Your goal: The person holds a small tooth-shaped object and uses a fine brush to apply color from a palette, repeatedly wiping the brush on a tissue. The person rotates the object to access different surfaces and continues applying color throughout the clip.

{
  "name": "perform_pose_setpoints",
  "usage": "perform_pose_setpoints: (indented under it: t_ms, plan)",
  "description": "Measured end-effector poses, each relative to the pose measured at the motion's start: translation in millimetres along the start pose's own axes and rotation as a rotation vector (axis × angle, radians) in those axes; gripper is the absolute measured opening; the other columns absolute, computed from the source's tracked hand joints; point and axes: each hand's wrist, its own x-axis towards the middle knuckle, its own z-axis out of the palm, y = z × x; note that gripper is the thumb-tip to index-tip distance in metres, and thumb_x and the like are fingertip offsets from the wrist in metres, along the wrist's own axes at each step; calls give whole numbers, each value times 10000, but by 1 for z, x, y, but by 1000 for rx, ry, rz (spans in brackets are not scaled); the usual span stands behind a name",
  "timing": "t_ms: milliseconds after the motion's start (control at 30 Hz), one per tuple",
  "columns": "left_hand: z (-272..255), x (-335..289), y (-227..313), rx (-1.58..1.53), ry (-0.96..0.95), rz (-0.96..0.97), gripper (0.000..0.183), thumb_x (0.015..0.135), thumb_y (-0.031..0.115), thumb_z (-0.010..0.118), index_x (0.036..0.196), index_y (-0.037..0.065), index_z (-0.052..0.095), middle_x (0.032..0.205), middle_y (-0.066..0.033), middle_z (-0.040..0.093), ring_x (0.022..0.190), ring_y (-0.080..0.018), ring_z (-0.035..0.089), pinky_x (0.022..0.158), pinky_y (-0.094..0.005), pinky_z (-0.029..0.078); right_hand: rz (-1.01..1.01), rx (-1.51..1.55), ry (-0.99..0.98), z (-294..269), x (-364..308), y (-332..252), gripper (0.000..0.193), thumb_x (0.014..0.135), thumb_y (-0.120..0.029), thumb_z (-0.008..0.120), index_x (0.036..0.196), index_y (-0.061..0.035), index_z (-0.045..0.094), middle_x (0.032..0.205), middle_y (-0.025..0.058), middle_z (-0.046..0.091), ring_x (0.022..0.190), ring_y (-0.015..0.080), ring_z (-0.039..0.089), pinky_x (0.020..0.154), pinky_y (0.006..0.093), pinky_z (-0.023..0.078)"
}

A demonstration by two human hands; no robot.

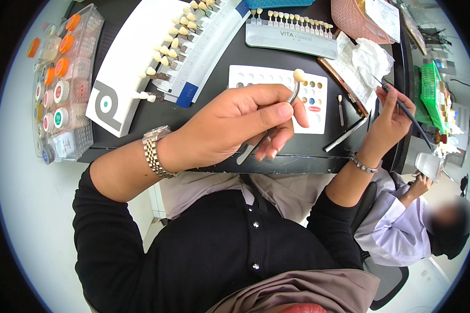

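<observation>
Head view: a cream tooth-shaped piece (298,75) is carried at the curved end of a silver metal holder (247,152), raised above the counter (308,148) near its front edge, with a white palette (321,125) seen beneath. The piece is judged to be very light, hard and probably brittle, with a surface that may be slippery; the holder appears stiff and is best gripped along its shank, so that the piece is left untouched. The shank is pinched between thumb and fingers of the left hand (240,120), the remaining fingers being loosely curled. In the right hand (394,112), nearly closed, a slim dark-handled tool (415,122) is held pen-like by the counter's right edge, its fine tip pointed away from the front edge; whether it is bristled cannot be told.
</observation>
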Motion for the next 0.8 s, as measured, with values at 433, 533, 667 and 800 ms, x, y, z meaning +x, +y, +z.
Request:
perform_pose_setpoints:
  t_ms: [433, 533, 667, 800]
  plan:
    - [3, -3, 0, 231, 140, 74, 289, 933, 137, 422, 1131, -55, 509, 829, -124, 631, 745, -143, 628, 646, -243, 528, -104, -59, 153, 3, -2, -1, 122, 850, -14, 542, 911, 46, 456, 876, 151, 585, 767, 193, 624, 721, 268, 515]
    - [3, -4, 0, 241, 160, 76, 283, 928, 123, 432, 1134, -54, 511, 848, -130, 634, 758, -140, 626, 660, -246, 530, -91, -137, 63, -3, 1, 13, 123, 853, -30, 548, 915, 40, 468, 860, 134, 589, 755, 174, 623, 697, 244, 498]
    - [4, -5, 1, 264, 188, 59, 273, 921, 108, 446, 1131, -52, 516, 873, -131, 636, 771, -140, 625, 680, -248, 530, -3, -181, -8, -3, -1, 18, 118, 850, -36, 560, 915, 29, 486, 821, 105, 588, 743, 149, 623, 659, 215, 471]
    - [4, -4, -1, 288, 207, 91, 264, 914, 102, 459, 1120, -53, 519, 885, -133, 636, 785, -150, 627, 695, -252, 529, -26, -161, 76, -5, -1, 14, 128, 852, -37, 556, 907, 39, 469, 823, 126, 587, 745, 167, 627, 669, 233, 489]
